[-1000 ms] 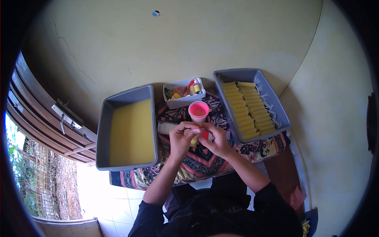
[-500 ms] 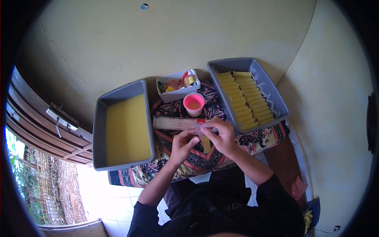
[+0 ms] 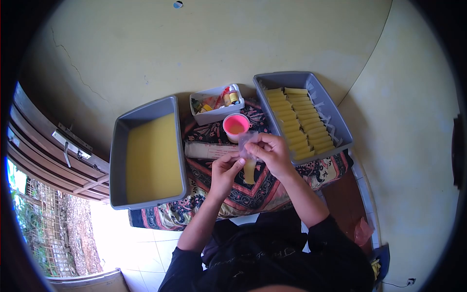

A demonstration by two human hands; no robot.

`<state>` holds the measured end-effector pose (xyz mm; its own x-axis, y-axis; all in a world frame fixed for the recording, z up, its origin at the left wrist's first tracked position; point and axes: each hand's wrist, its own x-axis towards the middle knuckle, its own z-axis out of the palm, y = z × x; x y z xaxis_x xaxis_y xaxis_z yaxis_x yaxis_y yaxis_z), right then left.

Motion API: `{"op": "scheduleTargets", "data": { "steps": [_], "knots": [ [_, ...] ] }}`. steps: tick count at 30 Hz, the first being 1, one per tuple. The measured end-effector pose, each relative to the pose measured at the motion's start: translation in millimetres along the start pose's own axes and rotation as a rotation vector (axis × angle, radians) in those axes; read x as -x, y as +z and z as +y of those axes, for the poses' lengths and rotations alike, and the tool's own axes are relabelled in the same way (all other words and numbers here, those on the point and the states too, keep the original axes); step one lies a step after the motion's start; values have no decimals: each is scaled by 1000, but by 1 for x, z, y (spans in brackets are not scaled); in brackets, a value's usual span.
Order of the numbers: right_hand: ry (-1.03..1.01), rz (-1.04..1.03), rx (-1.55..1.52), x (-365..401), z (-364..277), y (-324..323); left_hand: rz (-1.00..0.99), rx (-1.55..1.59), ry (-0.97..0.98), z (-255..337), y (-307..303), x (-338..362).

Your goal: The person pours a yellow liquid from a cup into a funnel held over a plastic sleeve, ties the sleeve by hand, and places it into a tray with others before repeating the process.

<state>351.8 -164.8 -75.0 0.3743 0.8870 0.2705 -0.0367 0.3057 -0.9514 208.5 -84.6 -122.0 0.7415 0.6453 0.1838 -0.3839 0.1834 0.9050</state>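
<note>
The right hand [image 3: 273,153] is closed in a pinch on the upper part of a small, clear plastic bag with yellow contents [image 3: 249,171]. The bag is held above a dark cloth with pink and cream patterns [image 3: 253,198], on the near side of a round white cup with a bright pink inside [image 3: 236,127]. By the left hand [image 3: 224,175], curled with thumb and fingertips drawn together, the bag's side is met; whether it is gripped there cannot be told. The film is spread thin and crinkled at the top, while the yellow part hangs below as a narrow, slightly bent tube.

Behind the hands, a long, flat translucent packet with red print [image 3: 209,151] is laid across the cloth. A smooth, even yellow surface [image 3: 153,160] is contained in the deep grey plastic tub on the left [image 3: 183,160]. In the grey plastic tub on the right [image 3: 342,124], plump yellow tubes [image 3: 290,131] are stacked in two rows, with wispy clear ends seen along one side.
</note>
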Motion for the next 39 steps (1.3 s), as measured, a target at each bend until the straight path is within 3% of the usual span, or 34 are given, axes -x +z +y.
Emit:
{"op": "scheduleTargets", "data": {
  "steps": [4,9,14,19,25,31,35,39],
  "knots": [
    [31,34,19,-12,17,-8,11,-72,-28,-9,-4,-9],
    [17,-117,139,-37,33,-26,127,-187,-123,-20,-15,-25],
    [66,-279,293,-57,26,-30,169,-148,-89,-15,-21,-34],
    [56,-311,315,-79,24,-36,136,-65,-40,-11,-19,-39],
    [63,-251,167,-75,22,-34,94,-63,-44,-11,-20,-44],
    [-49,-212,215,-70,28,-38,90,43,-46,-18,-19,-46],
    [-91,-142,252,-60,24,-27,110,-58,5,-24,-12,-40],
    [-116,-11,589,-55,21,-22,162,12,-87,-30,-7,-33]
  ]
}}
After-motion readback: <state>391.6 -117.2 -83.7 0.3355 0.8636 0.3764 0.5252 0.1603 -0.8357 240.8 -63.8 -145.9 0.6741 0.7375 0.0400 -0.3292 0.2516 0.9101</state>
